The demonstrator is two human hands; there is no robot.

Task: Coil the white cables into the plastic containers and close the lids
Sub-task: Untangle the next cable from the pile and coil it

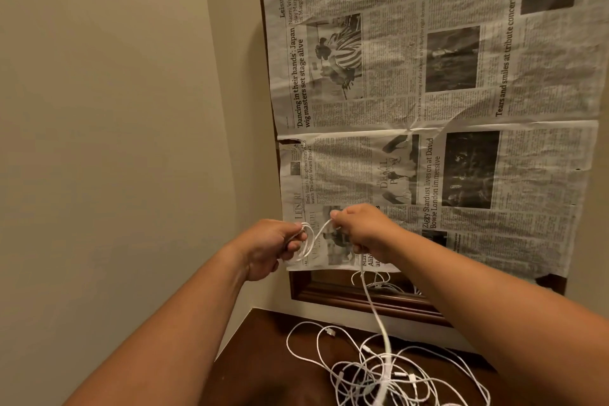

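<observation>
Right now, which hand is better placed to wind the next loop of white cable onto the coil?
The right hand: it pinches the free run of cable, which trails down to the tangle on the table, so it can probably feed more. The left hand grips the coil.

Smooth white cables [379,369] lie on a dark polished wooden tabletop [263,356] below crinkled matt newspaper [428,109].

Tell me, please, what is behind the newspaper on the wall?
Behind the newspaper, a dark wooden frame shows at its left and bottom edges, with a strip of glass reflecting white cables: probably a mirror. The rest is covered.
</observation>
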